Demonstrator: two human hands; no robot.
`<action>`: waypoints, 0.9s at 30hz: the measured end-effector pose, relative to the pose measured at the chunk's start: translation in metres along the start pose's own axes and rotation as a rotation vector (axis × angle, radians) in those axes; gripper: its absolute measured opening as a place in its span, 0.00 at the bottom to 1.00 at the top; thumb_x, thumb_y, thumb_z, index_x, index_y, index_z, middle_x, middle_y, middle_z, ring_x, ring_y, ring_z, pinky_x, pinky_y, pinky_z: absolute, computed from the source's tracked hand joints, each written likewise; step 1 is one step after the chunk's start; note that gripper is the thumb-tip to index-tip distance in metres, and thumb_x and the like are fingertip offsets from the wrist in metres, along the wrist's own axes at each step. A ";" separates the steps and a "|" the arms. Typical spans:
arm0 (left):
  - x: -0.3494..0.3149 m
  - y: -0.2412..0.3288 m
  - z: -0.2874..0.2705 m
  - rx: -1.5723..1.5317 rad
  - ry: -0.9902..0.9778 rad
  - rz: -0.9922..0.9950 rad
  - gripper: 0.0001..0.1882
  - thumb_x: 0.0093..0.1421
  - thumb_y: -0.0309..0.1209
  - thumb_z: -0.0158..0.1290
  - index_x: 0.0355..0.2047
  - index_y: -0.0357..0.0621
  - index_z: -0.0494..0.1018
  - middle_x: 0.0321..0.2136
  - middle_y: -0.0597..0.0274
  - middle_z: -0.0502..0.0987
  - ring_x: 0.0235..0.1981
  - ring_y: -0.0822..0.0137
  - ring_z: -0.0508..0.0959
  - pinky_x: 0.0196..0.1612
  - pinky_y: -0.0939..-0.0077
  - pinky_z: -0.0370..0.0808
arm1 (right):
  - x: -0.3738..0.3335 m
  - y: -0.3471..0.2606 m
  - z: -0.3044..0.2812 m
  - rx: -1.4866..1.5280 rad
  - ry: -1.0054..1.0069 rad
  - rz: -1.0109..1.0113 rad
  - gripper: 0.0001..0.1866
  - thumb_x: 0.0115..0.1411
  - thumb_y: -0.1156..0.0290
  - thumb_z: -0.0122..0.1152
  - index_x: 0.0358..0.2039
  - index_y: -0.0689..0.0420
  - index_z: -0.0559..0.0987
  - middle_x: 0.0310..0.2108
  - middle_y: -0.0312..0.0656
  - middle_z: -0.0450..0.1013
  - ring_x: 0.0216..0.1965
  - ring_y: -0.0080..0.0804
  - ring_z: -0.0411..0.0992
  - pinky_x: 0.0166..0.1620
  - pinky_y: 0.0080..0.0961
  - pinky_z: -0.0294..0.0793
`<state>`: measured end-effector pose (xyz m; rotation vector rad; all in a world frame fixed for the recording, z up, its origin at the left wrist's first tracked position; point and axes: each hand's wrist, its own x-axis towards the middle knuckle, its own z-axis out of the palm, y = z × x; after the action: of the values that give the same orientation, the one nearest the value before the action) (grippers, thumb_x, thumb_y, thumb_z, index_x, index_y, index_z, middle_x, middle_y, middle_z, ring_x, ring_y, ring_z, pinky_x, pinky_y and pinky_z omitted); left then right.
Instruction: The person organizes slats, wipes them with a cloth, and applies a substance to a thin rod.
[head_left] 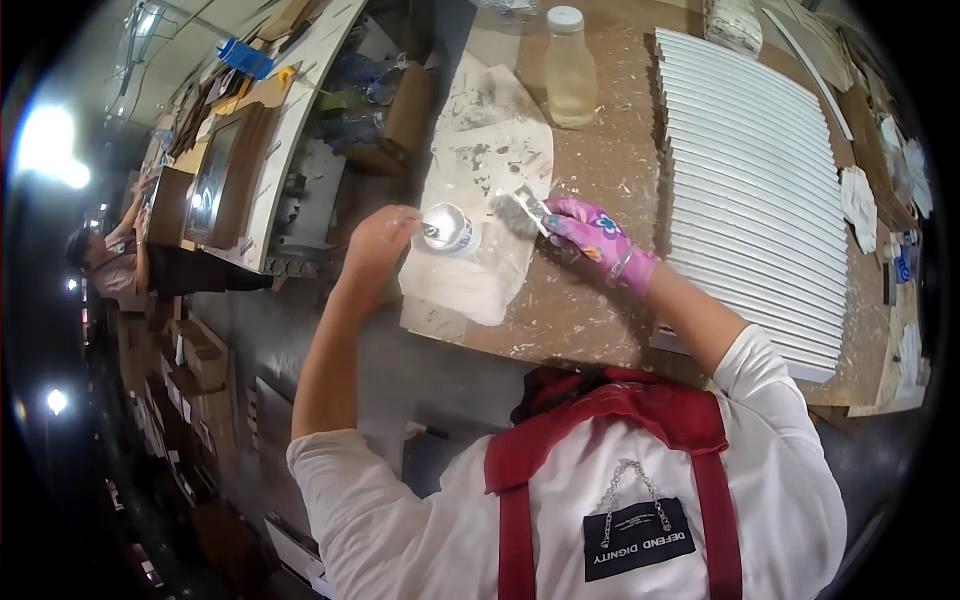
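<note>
An open can of white paint [447, 228] stands on a stained whitish cloth [480, 285] near the table's left edge. My left hand [380, 243], bare, is at the can's left rim with its fingers pinched together. A small dark thing shows in the can's mouth near these fingertips; whether they hold it is hard to see. In a pink flowered glove, my right hand [600, 238] grips what looks like a paintbrush [526, 207], whitened with paint. Its head points left above the cloth, to the right of the can and apart from it.
A capped bottle of pale yellowish liquid [571, 75] stands behind the brush. White slats [755, 200] lie side by side on the right of the brown table [625, 150]. Across the aisle at left, a person [120, 265] stands by a bench [300, 110] with wooden frames.
</note>
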<state>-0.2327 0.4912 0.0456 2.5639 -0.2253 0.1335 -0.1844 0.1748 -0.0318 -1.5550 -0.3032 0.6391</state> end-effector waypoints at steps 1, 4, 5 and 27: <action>-0.002 -0.003 0.004 0.017 -0.028 0.073 0.08 0.56 0.22 0.55 0.38 0.37 0.76 0.33 0.53 0.77 0.35 0.53 0.78 0.40 0.71 0.74 | -0.006 -0.003 0.002 0.237 -0.023 0.150 0.15 0.64 0.62 0.52 0.43 0.60 0.76 0.29 0.40 0.72 0.31 0.26 0.74 0.35 0.20 0.74; -0.003 -0.006 0.008 0.135 -0.078 0.187 0.08 0.55 0.21 0.56 0.37 0.38 0.76 0.34 0.54 0.78 0.36 0.54 0.78 0.39 0.71 0.75 | -0.005 0.011 0.002 0.470 -0.099 0.155 0.12 0.64 0.62 0.53 0.39 0.59 0.74 0.23 0.34 0.69 0.27 0.23 0.73 0.30 0.18 0.75; -0.001 -0.003 0.008 0.232 -0.106 0.229 0.08 0.55 0.21 0.56 0.37 0.38 0.76 0.34 0.54 0.78 0.36 0.54 0.78 0.39 0.71 0.75 | -0.006 0.012 0.001 0.548 -0.140 0.131 0.14 0.65 0.61 0.54 0.39 0.60 0.74 0.23 0.33 0.69 0.27 0.24 0.74 0.31 0.19 0.76; 0.002 0.028 -0.004 0.063 0.143 -0.149 0.08 0.59 0.29 0.53 0.29 0.36 0.75 0.20 0.54 0.77 0.22 0.59 0.79 0.27 0.69 0.72 | 0.002 -0.021 0.023 0.536 -0.227 0.143 0.19 0.65 0.64 0.54 0.52 0.62 0.71 0.38 0.41 0.75 0.37 0.26 0.75 0.41 0.23 0.74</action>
<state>-0.2358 0.4694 0.0642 2.6091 0.0250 0.2707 -0.1925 0.1971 -0.0115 -0.9963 -0.1702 0.9268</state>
